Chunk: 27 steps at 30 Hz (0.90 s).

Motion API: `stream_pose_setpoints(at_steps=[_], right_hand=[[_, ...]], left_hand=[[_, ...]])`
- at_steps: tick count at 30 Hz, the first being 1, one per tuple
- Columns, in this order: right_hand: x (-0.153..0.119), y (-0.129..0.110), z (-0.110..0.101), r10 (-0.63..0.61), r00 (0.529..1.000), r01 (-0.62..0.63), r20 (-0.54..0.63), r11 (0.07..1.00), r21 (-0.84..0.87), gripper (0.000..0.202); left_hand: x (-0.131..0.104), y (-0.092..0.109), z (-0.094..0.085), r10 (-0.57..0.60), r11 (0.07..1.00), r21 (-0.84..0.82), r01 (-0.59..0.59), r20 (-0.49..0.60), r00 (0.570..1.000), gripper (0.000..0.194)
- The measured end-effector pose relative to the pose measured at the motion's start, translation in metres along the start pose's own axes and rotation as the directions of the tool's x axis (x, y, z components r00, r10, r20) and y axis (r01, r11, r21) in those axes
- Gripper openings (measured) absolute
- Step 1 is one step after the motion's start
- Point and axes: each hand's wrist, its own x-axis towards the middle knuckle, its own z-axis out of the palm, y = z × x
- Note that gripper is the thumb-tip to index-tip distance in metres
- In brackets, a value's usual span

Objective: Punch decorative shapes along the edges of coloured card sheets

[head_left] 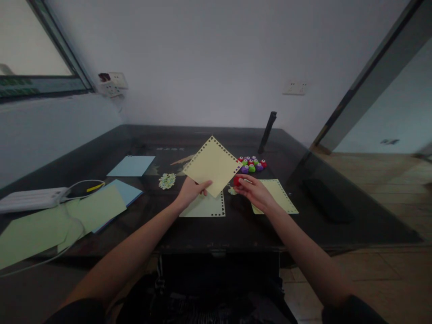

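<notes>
My left hand [193, 192] pinches the lower left side of a pale yellow sheet of paper [213, 166], held up and turned cornerwise. Small dark cut-out holes run along its upper edges. My right hand [254, 191] is closed on a small red craft punch [237, 180], just beside the sheet's right corner. Under the raised sheet lies a pale green sheet [202, 208] with holes along its edges, partly hidden. Right of it, under my right wrist, rests a stack of yellow sheets [278, 198] with a punched edge. Several colourful punches [251, 166] with white tops are grouped behind my right hand.
A round pile of small pale cut-outs [167, 181] lies left of centre. Blue paper [131, 166], green sheets [37, 229] and a white power strip [32, 200] with a cable occupy the left. A black upright post [267, 132] stands at the back; a dark flat object [327, 200] lies right.
</notes>
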Motion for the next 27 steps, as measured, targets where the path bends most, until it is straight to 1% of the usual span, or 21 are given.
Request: stream_pose_setpoints(at_steps=[6, 8, 11, 15, 23, 27], right_hand=[[-0.0007, 0.0008, 0.0002, 0.001, 0.998, -0.001, -0.060, 1.000, 0.001, 0.034], [-0.0002, 0.0010, -0.0004, 0.001, 0.997, -0.001, -0.073, 1.000, -0.004, 0.033], [0.0003, 0.0016, -0.0013, 0.017, 0.997, -0.018, -0.071, 1.000, -0.004, 0.028], [0.0001, 0.0017, -0.0011, 0.028, 0.997, -0.027, -0.073, 1.000, 0.009, 0.026], [-0.0018, -0.0001, 0.0018, 0.020, 0.997, -0.019, -0.074, 1.000, 0.011, 0.027], [-0.0020, 0.0004, 0.0026, 0.012, 0.997, -0.010, -0.079, 1.000, 0.025, 0.030]], left_hand=[[0.0020, -0.0054, 0.0000, 0.008, 0.999, 0.038, -0.010, 0.045, 0.999, 0.019], [0.0020, -0.0062, 0.0006, 0.007, 0.998, 0.055, -0.009, 0.042, 0.999, 0.018], [0.0015, -0.0073, 0.0004, 0.015, 0.996, 0.090, -0.017, 0.022, 1.000, 0.019], [0.0013, -0.0081, -0.0008, 0.040, 0.992, 0.116, -0.042, 0.020, 0.999, 0.020], [0.0014, -0.0091, -0.0021, 0.051, 0.986, 0.155, -0.055, 0.026, 0.998, 0.023], [-0.0001, -0.0087, -0.0008, 0.045, 0.983, 0.174, -0.053, 0.048, 0.998, 0.024]])
